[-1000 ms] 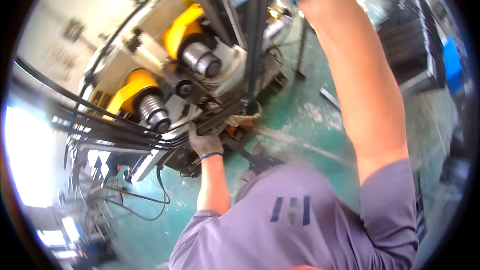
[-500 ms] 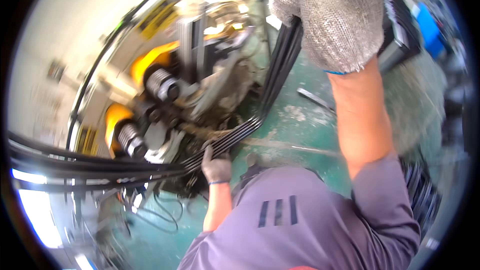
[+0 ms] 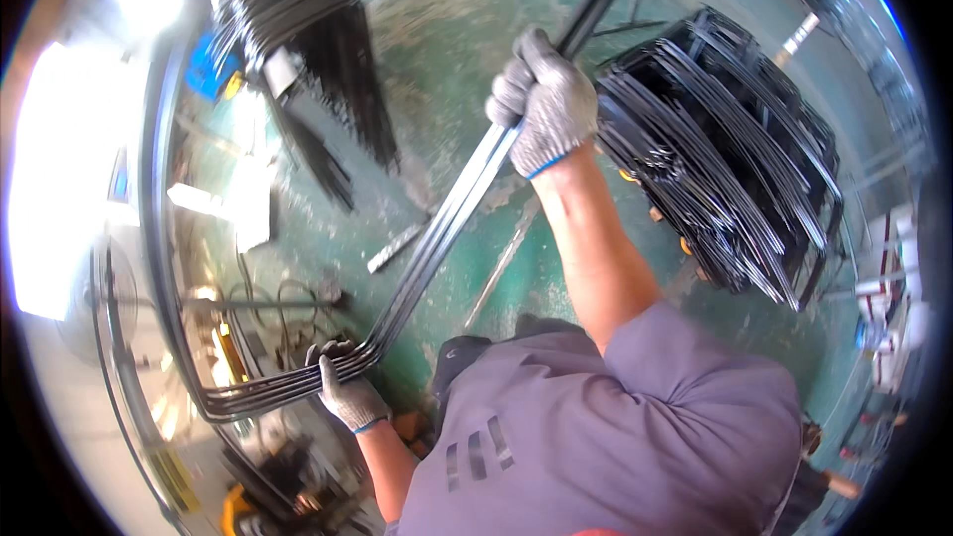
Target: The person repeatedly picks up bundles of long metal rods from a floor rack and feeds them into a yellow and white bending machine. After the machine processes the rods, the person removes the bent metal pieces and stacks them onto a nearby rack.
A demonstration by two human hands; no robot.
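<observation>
I carry a bundle of several long, thin black metal bars, bent at angles and nested side by side. High on the sloping stretch, my right hand in a grey knitted glove is closed round them. My left hand, gloved the same way, grips the bundle near its lower bend, fingers wrapped over the bars. Beyond the left hand they run left, then turn up along the left side. The far end past the right hand leaves the picture at the top.
A rack piled with dark bent bars stands on the right. Another dark heap of bars, blurred, is at the upper left. A short metal strip lies on the green floor. Part of a yellow machine shows at the lower left.
My view and body have swung right, so the yellow machine has slid to the lower left and the rack has come into sight. Both hands keep hold of the bars.
</observation>
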